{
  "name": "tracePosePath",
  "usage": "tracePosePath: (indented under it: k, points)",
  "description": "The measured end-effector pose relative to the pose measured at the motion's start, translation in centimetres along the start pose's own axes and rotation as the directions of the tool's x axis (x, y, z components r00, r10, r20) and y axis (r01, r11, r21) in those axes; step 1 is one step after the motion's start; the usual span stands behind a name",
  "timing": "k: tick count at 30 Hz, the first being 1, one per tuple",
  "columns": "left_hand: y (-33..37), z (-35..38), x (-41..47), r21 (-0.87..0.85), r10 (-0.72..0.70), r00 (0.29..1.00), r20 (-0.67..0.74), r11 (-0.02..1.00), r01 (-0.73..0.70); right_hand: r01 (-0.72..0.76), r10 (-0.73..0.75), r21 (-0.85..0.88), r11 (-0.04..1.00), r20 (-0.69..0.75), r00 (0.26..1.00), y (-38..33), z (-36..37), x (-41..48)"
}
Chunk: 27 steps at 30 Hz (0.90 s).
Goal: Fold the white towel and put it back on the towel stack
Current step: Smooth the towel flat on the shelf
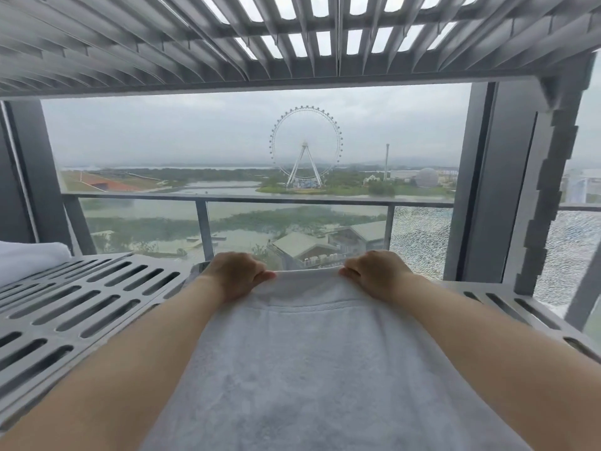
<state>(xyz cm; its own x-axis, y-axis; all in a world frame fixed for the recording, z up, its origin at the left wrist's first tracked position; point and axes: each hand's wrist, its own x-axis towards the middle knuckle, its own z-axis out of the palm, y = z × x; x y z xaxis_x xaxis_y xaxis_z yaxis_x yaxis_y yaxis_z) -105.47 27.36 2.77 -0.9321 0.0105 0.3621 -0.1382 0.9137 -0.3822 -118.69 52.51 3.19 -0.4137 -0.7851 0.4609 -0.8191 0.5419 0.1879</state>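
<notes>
Closest in, the white towel (325, 369) spreads wide between both forearms and narrows towards the hands, so its long axis runs straight away from the person. It looks like thick, soft terry, lying smooth, with a woven band crossing it just short of the hands. It rests on a grey slotted shelf (81, 304), which shows on either side of the arms.

At the far hem, the left hand (235, 275) and the right hand (374, 271) each grip a corner with curled fingers. The hem is stretched taut between them, level with both hands.

The towel stack (26, 260) sits on the same shelf, well out to the left of the left hand, so that hand is the nearer one. Judging from this, the towel is not yet fully folded, and the finished carry would go leftward.

Beyond the hands is a window (227, 141).
</notes>
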Motion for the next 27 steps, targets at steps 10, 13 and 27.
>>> tracePosePath:
  k: [10,13,27]
  points:
    - [2.6,-0.6,-0.3,0.006,-0.019,0.999,-0.031,1.000,0.020,-0.037,0.037,-0.020,0.999,-0.014,0.999,-2.9,0.3,-0.9]
    - [5.2,-3.3,-3.3,-0.323,-0.021,0.999,-0.044,0.946,0.006,-0.229,0.199,0.182,0.956,0.167,0.966,-6.6,-1.7,-3.7]
    - [7.6,-4.2,-7.4,-0.429,0.099,0.902,0.420,0.898,0.101,-0.381,0.222,0.309,0.872,0.444,0.868,-6.9,-1.5,-6.8]
